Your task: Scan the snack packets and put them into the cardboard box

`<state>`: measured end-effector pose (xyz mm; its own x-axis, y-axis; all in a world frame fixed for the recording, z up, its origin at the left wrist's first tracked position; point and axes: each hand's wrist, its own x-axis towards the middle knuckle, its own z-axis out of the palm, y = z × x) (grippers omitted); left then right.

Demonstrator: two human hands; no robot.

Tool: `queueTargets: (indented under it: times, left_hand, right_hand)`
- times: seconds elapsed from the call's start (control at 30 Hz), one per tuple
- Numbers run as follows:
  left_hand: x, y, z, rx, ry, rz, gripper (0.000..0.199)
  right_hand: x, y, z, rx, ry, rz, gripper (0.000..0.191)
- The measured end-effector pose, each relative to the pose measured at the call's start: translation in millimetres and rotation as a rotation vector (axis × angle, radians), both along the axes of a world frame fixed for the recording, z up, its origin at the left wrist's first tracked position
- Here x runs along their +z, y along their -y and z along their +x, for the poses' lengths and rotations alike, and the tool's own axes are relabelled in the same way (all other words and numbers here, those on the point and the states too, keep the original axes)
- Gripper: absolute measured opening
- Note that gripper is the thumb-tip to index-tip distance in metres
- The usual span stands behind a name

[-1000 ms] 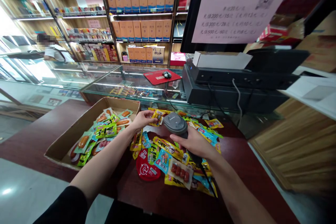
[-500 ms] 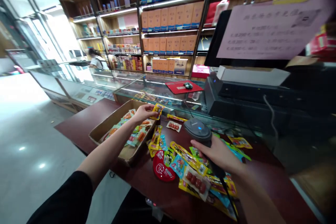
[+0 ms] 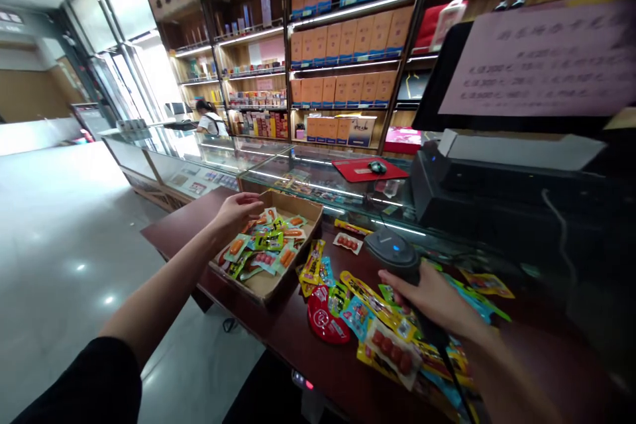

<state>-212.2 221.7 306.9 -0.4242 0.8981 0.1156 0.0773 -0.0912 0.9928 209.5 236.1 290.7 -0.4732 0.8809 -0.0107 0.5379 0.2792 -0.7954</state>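
Observation:
My left hand (image 3: 239,213) is over the back left side of a cardboard box (image 3: 265,290), fingers stretched out, with no packet visible in it. Small snack packets (image 3: 269,240) in green, clear and orange lie inside the box. In my right hand (image 3: 437,298) is a dark handheld scanner (image 3: 395,253) with a blue light, its cable hanging down. Beneath and beside the scanner is a spread of yellow, blue and green packets (image 3: 377,301). A round red package (image 3: 325,318) lies between box and scanner. Behind them sits a clear packet of red balls (image 3: 348,243).
A glass counter (image 3: 308,175) runs behind the brown table (image 3: 186,218), carrying a red mat (image 3: 355,171) with a mouse. A monitor with a pink paper (image 3: 536,66) stands at the right. One person (image 3: 211,118) is at the far counter, before stocked shelves.
My left hand has moved left from the box's right side, and the yellow packet is no longer in it. The camera view has shifted left. The scanner remains in my right hand.

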Motion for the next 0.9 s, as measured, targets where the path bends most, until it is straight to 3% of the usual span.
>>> queueTargets:
  times: [0.13, 0.33, 0.5, 0.63, 0.77, 0.9]
  left_hand:
    - [-18.4, -37.8, 44.0, -0.166, -0.021, -0.035, 0.051]
    - [-41.3, -98.7, 137.5, -0.401, 0.017, -0.057, 0.049]
    - [-63.3, -128.0, 193.9, -0.533, 0.032, -0.066, 0.048]
    - [-87.2, -136.8, 204.5, -0.540, -0.195, -0.039, 0.044]
    - [-106.9, -134.7, 198.1, -0.468, -0.725, 0.035, 0.034]
    - [-116.2, -127.3, 194.4, -0.553, -1.123, 0.058, 0.048]
  right_hand:
    - [3.8, 0.1, 4.0, -0.014, -0.034, -0.045, 0.036]
    - [11.2, -2.4, 11.6, -0.101, -0.112, -0.089, 0.032]
    - [11.2, -8.2, 17.5, -0.116, -0.140, -0.068, 0.026]
    - [9.8, -11.5, 20.9, -0.158, -0.156, -0.071, 0.023]
    - [8.1, -14.2, 21.5, -0.160, -0.176, -0.098, 0.023]
    - [4.3, -16.5, 20.2, -0.163, -0.158, -0.109, 0.025]
